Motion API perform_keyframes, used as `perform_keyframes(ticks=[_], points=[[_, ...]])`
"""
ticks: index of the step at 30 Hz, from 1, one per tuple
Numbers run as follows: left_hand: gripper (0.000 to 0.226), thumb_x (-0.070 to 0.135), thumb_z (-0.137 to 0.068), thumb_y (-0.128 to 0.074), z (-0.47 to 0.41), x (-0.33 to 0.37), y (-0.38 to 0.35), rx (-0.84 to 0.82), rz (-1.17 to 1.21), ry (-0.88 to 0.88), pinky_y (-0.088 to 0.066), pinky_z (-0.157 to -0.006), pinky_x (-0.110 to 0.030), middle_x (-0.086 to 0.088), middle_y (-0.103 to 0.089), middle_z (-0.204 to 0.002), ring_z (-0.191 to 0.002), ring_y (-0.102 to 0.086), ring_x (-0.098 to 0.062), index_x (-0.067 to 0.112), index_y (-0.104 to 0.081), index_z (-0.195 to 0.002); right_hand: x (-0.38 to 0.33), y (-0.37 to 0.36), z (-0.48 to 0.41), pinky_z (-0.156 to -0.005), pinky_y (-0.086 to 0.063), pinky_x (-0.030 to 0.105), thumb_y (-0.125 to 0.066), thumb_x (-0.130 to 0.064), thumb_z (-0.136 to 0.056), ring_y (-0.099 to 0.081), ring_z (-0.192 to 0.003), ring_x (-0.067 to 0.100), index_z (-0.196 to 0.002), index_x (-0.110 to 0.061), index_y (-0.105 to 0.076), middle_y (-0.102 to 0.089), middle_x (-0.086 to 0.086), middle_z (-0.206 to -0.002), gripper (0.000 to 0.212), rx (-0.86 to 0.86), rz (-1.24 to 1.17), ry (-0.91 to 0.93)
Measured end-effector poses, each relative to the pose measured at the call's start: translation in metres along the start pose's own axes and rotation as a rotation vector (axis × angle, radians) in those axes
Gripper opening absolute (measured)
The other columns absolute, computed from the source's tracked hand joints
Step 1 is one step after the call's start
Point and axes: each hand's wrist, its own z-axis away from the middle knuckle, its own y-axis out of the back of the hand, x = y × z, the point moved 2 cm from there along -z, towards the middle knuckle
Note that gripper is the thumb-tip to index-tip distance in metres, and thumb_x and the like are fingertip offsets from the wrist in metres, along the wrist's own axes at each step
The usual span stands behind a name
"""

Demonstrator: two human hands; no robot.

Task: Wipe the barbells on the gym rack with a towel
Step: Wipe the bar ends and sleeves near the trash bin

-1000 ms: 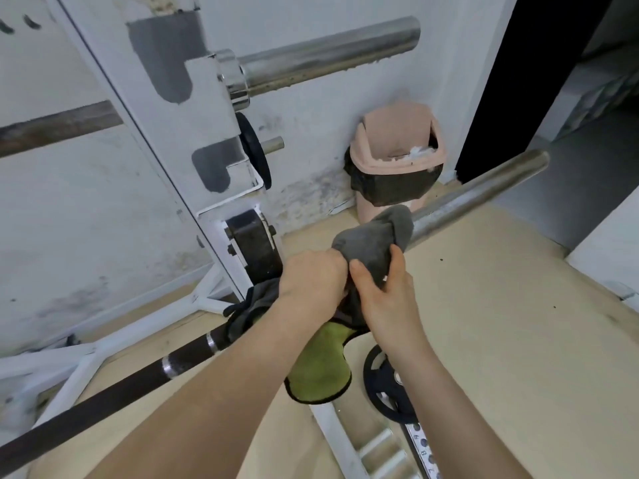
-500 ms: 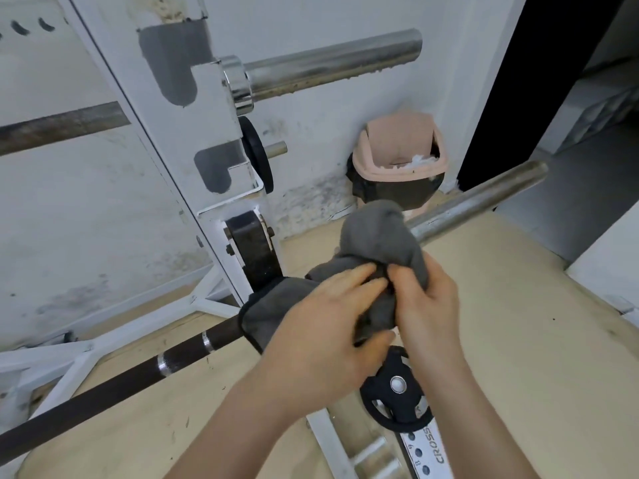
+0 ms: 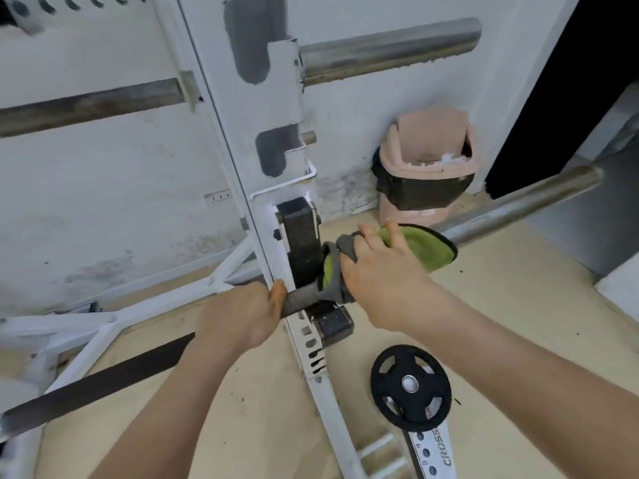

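Observation:
A lower barbell [image 3: 518, 205] runs from the bottom left up to the right, across the white rack upright [image 3: 235, 133]. My left hand [image 3: 242, 312] grips its dark shaft just left of the upright. My right hand [image 3: 380, 271] holds a grey and green towel [image 3: 425, 247] wrapped round the bar's sleeve, right beside the rack's black holder [image 3: 299, 240]. The green side of the towel faces up beyond my fingers. A second barbell [image 3: 387, 53] rests higher on the rack, its steel sleeve pointing right.
A pink bin [image 3: 428, 157] with a black liner stands against the wall behind the lower bar. A black weight plate [image 3: 411, 385] lies on the floor by the rack's foot. A dark doorway [image 3: 570, 81] opens at the right.
My left hand has left the towel and taken the bare shaft left of the upright. My right hand slid the towel inward to the holder, and its green side now shows.

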Motion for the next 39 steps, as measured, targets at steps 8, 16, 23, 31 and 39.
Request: perform_keyframes(ticks=[8, 16, 23, 31, 39], points=[[0.011, 0.013, -0.081, -0.060, 0.024, 0.011, 0.000, 0.248, -0.051, -0.032, -0.035, -0.040, -0.024, -0.001, -0.028, -0.051, -0.041, -0.032, -0.022, 0.014, -0.059, -0.092, -0.017, -0.050, 0.017, -0.096, -0.044, 0.046, -0.053, -0.002, -0.079, -0.054, -0.108, 0.038, -0.115, -0.004, -0.063, -0.061, 0.019, -0.107, 0.037, 0.608, -0.349, -0.084], [0.049, 0.045, -0.100, -0.024, 0.046, 0.015, -0.009, 0.445, 0.008, 0.053, -0.030, -0.047, -0.029, 0.002, -0.052, -0.057, -0.054, -0.056, -0.026, 0.021, -0.053, -0.069, 0.026, -0.014, 0.062, -0.071, -0.046, 0.033, -0.067, -0.002, -0.067, -0.058, -0.072, 0.017, -0.076, -0.011, -0.073, -0.066, 0.006, -0.076, 0.014, 0.604, -1.877, -0.546], [0.048, 0.041, -0.098, -0.024, 0.017, -0.004, -0.001, -0.005, 0.240, 0.050, -0.051, -0.075, -0.038, 0.000, -0.069, -0.069, -0.069, -0.066, -0.024, 0.014, -0.055, -0.073, -0.013, -0.011, 0.017, -0.079, -0.043, 0.038, -0.050, -0.041, -0.086, -0.059, -0.087, 0.028, -0.085, -0.019, -0.066, -0.064, 0.004, -0.088, 0.028, 0.277, -0.713, -0.135], [0.008, 0.031, -0.086, -0.064, 0.050, 0.011, 0.000, 0.309, -0.163, 0.102, -0.019, -0.040, -0.021, 0.002, -0.021, -0.045, -0.038, -0.050, -0.024, 0.032, -0.071, -0.091, 0.000, 0.027, 0.052, -0.056, -0.027, 0.033, -0.063, -0.022, -0.081, -0.040, -0.060, 0.015, -0.064, -0.023, -0.047, -0.044, -0.006, -0.060, 0.024, 0.668, -0.894, -0.353], [0.052, 0.042, -0.098, -0.023, 0.007, -0.011, 0.002, -0.283, 0.585, 0.126, -0.043, -0.048, -0.026, -0.007, -0.052, -0.052, -0.041, -0.046, -0.022, 0.010, -0.050, -0.067, -0.049, 0.003, 0.032, -0.065, -0.045, 0.034, -0.061, -0.039, -0.085, -0.060, -0.076, 0.026, -0.078, -0.018, -0.063, -0.063, 0.004, -0.079, 0.023, 0.416, -0.521, -0.238]])
